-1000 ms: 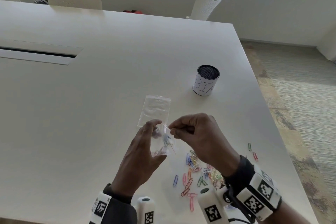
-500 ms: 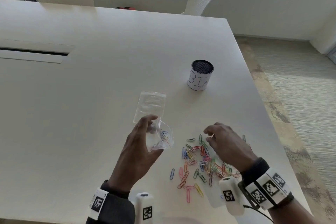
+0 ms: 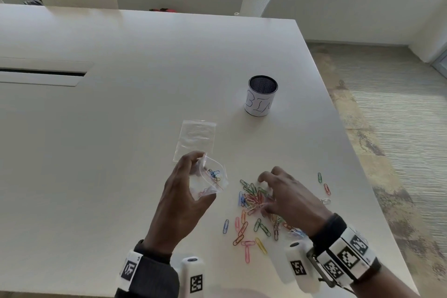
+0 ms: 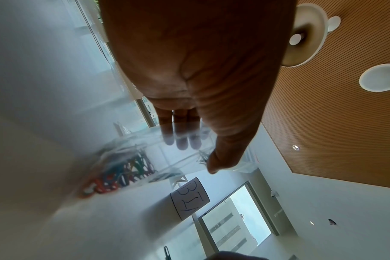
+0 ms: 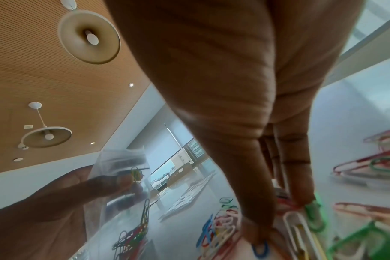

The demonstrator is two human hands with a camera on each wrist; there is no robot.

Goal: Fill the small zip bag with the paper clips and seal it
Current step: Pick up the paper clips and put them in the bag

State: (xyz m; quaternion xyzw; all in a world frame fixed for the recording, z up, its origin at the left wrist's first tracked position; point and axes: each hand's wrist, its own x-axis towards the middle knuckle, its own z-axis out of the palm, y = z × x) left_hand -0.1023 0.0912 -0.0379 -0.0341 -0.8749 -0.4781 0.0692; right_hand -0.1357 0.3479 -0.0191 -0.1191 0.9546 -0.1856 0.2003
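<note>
My left hand (image 3: 199,176) holds a small clear zip bag (image 3: 215,176) above the table, its mouth open towards the right, with a few coloured clips inside. In the right wrist view the bag (image 5: 122,176) shows those clips at its bottom. Coloured paper clips (image 3: 251,198) lie in a loose pile on the white table (image 3: 96,176). My right hand (image 3: 262,192) is down on the pile with its fingers spread and bent. Its thumb tip (image 5: 257,228) presses a blue clip, and a fingertip touches a green one.
A second, empty zip bag (image 3: 196,139) lies flat just beyond my left hand. A mesh cup labelled BIN (image 3: 262,95) stands further back. Two stray clips (image 3: 323,182) lie near the table's right edge. Chairs stand behind the table.
My right hand left the bag's mouth, swung right and came down onto the pile of clips. My left hand kept holding the bag in about the same place.
</note>
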